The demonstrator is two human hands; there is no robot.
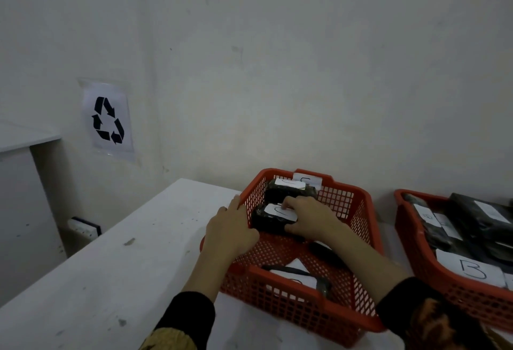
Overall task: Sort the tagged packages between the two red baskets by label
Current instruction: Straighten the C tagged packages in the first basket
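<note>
Wall (305, 58): white, scuffed, with a recycling sign (107, 120) taped at left.

Desk (111, 261): white, marked with small dark spots. It carries two red baskets side by side, slightly apart.

Left basket (291, 310): red mesh, with a white tag on its far rim. It holds black wrapped packages with white labels. One package (288, 190) lies at the far end. A second (270, 220) lies just near of it. More dark items and a white label lie at the near end; their shape is unclear.

Right basket (410, 241): red mesh, partly out of view at right. It holds several black packages, and a white label marked "B" (472, 269) sits at its near side.

Left hand (231, 229): rests over the left rim of the left basket, fingers relaxed and straight, holding nothing.

Right hand (308, 217): inside the left basket, grasping the second package at its right end, fingers across the white label and thumb on the near side.
</note>
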